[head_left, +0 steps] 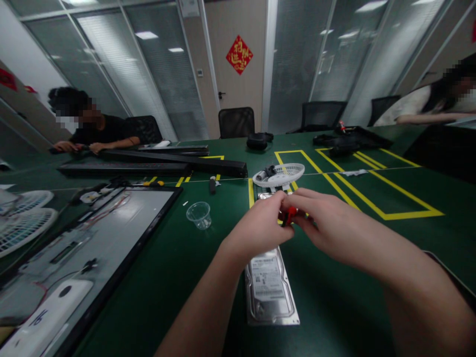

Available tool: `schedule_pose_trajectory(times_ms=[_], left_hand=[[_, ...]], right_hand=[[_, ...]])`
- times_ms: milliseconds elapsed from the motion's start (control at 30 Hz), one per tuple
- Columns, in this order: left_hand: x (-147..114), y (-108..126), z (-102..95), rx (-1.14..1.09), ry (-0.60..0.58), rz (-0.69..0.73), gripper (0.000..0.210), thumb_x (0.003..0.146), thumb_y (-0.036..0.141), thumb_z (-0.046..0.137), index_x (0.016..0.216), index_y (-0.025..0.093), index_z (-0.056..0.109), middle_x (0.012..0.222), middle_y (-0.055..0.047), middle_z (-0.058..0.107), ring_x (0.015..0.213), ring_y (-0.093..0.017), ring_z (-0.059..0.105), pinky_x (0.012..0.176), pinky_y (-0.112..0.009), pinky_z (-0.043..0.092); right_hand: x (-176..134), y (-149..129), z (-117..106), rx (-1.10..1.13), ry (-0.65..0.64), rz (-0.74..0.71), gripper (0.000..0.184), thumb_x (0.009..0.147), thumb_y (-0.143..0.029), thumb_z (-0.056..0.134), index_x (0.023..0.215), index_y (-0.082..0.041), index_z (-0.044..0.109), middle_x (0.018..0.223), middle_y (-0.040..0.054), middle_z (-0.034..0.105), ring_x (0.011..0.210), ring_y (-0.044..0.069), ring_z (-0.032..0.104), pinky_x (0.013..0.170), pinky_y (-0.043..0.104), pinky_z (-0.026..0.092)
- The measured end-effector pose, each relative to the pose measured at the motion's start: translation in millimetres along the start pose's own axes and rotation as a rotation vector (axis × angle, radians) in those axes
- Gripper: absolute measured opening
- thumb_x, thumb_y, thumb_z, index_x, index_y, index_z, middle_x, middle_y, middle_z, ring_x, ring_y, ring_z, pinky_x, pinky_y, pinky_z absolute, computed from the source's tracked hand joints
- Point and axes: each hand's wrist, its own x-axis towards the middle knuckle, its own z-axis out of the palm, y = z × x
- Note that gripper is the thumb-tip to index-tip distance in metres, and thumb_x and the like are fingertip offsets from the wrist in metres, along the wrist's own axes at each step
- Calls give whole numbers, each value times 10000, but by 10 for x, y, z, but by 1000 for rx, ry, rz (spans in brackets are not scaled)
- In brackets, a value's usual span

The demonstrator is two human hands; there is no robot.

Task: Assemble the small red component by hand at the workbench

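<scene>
My left hand and my right hand meet in front of me above the table, fingers closed. Between them shows a small red-and-black piece, perhaps a tool's handle; most of it is hidden by my fingers. Under my hands a silver hard drive cover with a white label lies on the green table. Just beyond my fingers, another shiny metal part is partly covered. Behind it stands a white perforated basket with small dark parts in it.
A clear plastic cup stands left of my hands. An opened display panel fills the left side. Long black bars lie farther back. One person sits at the far left, another at the far right. Yellow tape marks the table.
</scene>
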Motion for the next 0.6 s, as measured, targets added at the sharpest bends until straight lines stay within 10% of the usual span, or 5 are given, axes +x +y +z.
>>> schedule_pose_trajectory(times_ms=[200,433,600], left_hand=[[4,-20,8,-44,-32,11,269,824,134,672,1087,189,659,1117,-83,778,983,-244,730,807,-344,558],[-6,-9,0,-14,2,-5,292,793,134,696,1072,197,639,1070,-76,770,960,-253,717,780,-345,531],[0,1,1,-65,-2,4,229,804,133,692,1019,195,642,1064,-70,775,948,-235,724,785,-328,541]], right_hand=[[7,17,-2,-48,2,77,83,986,-233,713,1062,-212,741,1018,74,763,888,256,694,742,359,491],[-1,-13,-9,-25,21,-13,300,926,7,565,1068,-215,707,1101,80,738,942,231,692,818,351,498],[18,-22,-16,-43,-27,78,131,967,-141,670,1058,-215,727,1029,73,766,899,253,699,741,353,490]])
